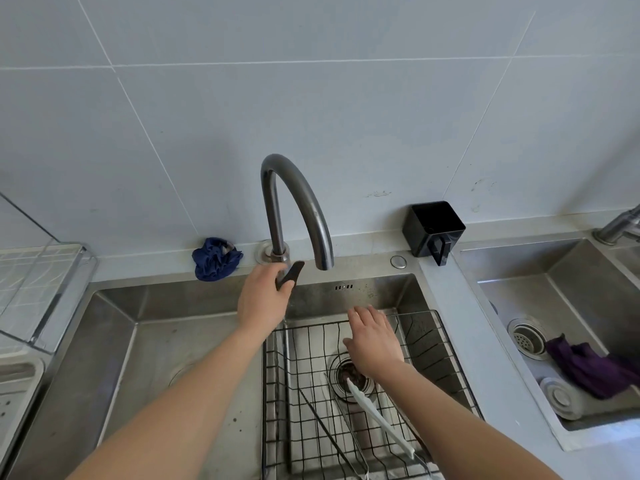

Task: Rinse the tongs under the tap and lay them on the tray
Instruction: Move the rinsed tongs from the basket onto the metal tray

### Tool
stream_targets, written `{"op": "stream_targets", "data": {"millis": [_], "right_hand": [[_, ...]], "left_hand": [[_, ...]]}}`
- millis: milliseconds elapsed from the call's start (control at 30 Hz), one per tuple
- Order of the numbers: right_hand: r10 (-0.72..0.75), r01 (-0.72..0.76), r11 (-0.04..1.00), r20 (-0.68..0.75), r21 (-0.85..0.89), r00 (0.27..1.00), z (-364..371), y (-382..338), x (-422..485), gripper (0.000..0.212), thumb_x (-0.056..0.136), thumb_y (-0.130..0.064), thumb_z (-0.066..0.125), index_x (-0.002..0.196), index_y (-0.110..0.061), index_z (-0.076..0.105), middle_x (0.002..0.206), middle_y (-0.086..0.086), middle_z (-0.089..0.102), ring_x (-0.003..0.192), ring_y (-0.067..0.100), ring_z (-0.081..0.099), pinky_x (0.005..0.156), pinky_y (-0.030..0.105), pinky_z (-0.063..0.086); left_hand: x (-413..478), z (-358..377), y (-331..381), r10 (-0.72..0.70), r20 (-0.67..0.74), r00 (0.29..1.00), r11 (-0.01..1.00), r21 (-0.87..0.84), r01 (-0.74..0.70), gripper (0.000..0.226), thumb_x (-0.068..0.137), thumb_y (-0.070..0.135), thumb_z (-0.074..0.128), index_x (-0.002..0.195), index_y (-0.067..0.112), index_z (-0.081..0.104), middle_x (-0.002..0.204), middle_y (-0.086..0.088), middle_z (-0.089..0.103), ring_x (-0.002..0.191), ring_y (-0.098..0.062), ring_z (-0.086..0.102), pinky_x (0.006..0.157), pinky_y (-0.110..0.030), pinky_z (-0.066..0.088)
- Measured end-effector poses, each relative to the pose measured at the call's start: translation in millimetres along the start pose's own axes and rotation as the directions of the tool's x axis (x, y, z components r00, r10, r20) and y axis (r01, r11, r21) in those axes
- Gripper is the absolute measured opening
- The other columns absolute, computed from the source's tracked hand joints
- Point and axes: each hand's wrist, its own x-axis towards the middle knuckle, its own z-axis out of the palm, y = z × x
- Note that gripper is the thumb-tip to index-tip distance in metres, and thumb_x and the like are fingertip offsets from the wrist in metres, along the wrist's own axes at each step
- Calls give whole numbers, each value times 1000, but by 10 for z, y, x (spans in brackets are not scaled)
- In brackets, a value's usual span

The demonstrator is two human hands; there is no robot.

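**Your left hand is on the tap lever; the tongs lie in the sink basket.**

Your left hand (265,299) has its grip curled round the dark flat lever (291,271) at the foot of the grey curved metal tap (294,202). Your right hand (374,341) hovers over the black wire basket (446,344) in the stainless steel sink (156,341), its grip wide, fingers spread and holding nothing. The slim steel tongs (323,421) lie on the basket floor near its front edge, just beside a long white utensil (381,419) that points toward the round drain (349,372). Your right hand is apart from both. A pale plastic tray (20,372) sits at the far left. On the grey worktop (446,306), a crumpled blue cloth (216,258) sits left of the tap and a black square container (434,230) to its right.
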Motion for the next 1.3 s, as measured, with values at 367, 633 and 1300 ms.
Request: {"op": "stream_targets", "data": {"millis": [367,633,1300], "right_hand": [[110,-91,983,-118,157,987,-235,211,-629,31,99,-33,58,125,-18,64,122,-2,62,116,20,52,92,31,47],[123,-123,992,177,-9,976,-159,131,-1071,40,89,-56,63,105,-20,64,108,0,60,105,21,54,80,34,50],[112,-109,993,85,-41,990,-135,29,-1302,6,87,-27,47,81,-26,47,64,-6,51,61,22,50,73,36,27]], "left_hand": [[-1455,354,-45,-232,293,927,971,10,240,19,96,38,56,107,22,58,90,7,68,71,-9,63,67,-30,53],[-1824,684,128,-331,330,884,939,202,277,81,89,65,52,146,12,29,114,-4,65,103,-22,63,74,-35,53],[-2039,875,419,-520,341,783,853,151,500,105,83,43,69,156,5,4,137,-13,53,112,-27,64,84,-38,56]]}}
